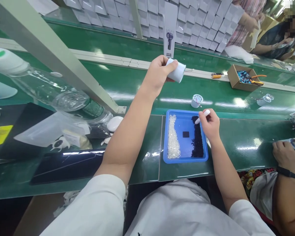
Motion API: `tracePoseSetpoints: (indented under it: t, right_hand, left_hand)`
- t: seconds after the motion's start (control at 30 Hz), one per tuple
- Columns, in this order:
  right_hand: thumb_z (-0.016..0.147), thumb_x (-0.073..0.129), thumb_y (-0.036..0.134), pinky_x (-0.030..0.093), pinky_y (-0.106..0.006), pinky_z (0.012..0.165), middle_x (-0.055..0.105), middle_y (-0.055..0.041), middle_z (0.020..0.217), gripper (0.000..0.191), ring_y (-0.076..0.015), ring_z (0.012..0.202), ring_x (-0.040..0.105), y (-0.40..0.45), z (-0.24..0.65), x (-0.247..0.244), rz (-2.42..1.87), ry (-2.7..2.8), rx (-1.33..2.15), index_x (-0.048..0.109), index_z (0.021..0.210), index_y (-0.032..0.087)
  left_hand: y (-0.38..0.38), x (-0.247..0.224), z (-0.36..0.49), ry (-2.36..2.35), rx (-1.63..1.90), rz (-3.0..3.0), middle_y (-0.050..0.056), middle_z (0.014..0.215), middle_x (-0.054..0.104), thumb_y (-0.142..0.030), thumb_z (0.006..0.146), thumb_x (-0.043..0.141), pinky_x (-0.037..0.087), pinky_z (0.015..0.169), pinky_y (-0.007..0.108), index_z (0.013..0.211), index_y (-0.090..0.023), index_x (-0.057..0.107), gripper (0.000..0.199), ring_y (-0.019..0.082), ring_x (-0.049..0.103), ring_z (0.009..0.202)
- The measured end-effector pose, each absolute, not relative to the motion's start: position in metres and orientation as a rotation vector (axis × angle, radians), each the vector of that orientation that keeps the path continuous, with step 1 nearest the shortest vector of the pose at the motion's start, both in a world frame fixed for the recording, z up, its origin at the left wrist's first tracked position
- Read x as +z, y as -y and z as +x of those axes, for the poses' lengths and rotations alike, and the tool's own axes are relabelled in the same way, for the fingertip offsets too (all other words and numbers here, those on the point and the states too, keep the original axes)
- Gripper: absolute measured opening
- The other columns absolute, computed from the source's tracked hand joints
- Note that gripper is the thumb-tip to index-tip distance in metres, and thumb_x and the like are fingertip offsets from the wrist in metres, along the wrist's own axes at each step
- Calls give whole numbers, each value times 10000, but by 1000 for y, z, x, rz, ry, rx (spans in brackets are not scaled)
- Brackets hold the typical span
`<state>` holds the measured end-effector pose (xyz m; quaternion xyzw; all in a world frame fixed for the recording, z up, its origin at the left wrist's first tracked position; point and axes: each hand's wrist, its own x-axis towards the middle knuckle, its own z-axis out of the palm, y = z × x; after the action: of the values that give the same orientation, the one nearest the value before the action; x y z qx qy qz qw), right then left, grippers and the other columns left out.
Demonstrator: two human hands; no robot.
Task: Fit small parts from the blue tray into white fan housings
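My left hand (161, 70) is wrapped round a pale blue cylindrical housing (178, 71), held tilted above the green line; a thin wire sticks out of its right end. In my right hand (210, 124) is a white pen-like tool (203, 116), its tip over the right side of a blue tray (186, 160). Small black pieces (198, 141) lie in a strip beneath that tip. Along the tray's left side runs a strip of clear whitish pieces (173, 139). Between the strips sits a small black square (186, 134). Behind the tray stands another pale blue housing (197, 101) with a spoked end.
A metal post (64, 59) and a large clear bottle (71, 98) stand at my left. A white box (170, 32) with a fan picture stands ahead. A cardboard box (243, 80) holds small parts and orange-handled pliers. A co-worker's hand (286, 155) works at the right.
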<state>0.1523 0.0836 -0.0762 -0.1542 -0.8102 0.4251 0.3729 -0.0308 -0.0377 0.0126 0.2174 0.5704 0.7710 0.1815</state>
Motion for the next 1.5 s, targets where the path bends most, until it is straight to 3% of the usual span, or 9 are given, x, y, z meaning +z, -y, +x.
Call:
tracePoseSetpoints:
  t: [0.13,0.33,0.53,0.83,1.1,1.27,1.4,1.5]
  right_hand:
    - [851,603,441,386,-260,503,486,55,574,282,-101,500,462,-77,156,-75,-341,2074,1155,511,691,228]
    - [834,646,410,447,-274,523,589,27,607,248,-116,518,538,-64,159,-71,-72,2351,1294,566,695,221]
    - [868,585,535,568,-341,639,655,-6,792,288,-167,653,683,-69,160,-74,-261,1846,1307,575,893,248]
    - [911,547,495,603,-380,766,747,-54,951,254,-201,867,735,-72,157,-76,-397,1765,1291,549,1010,261]
    - [896,576,485,609,-365,758,739,-47,928,258,-205,875,737,-70,155,-77,-419,1714,1338,574,1002,250]
    - [894,573,485,581,-331,721,710,-34,919,275,-161,751,695,-70,155,-80,-400,1726,1341,597,1027,245]
    - [911,523,468,485,-258,567,633,11,730,327,-117,575,558,-68,156,-82,-466,1914,1293,623,1083,208]
    - [903,528,424,433,-252,550,602,16,653,311,-122,549,511,-61,158,-83,-404,2195,1276,654,1065,189]
  left_hand:
    - [35,15,-31,-1466,2232,511,17,800,556,-220,910,532,544,768,343,666,-209,395,280,161,605,872]
    - [21,0,-30,-1450,2162,461,22,848,607,-302,833,633,561,854,381,770,-188,485,197,185,650,955]
    - [8,-12,-15,-1459,1975,469,-13,738,577,-220,806,676,558,763,308,727,-178,487,210,106,580,695]
    - [7,-11,-1,-1587,1801,568,0,779,596,-240,819,663,513,618,232,754,-173,554,143,104,569,695]
    - [10,-7,4,-1645,1763,593,-10,733,594,-209,763,703,491,621,241,689,-184,508,211,102,556,665]
    - [9,-3,10,-1658,1724,587,-19,686,574,-182,782,686,450,541,217,685,-183,476,232,89,541,602]
    - [2,-7,20,-1674,2031,576,-56,576,471,-101,750,676,361,481,178,612,-184,423,301,56,453,520]
    - [-4,-15,30,-1595,2465,485,-71,506,304,-213,779,680,285,445,170,527,-182,312,447,35,323,460]
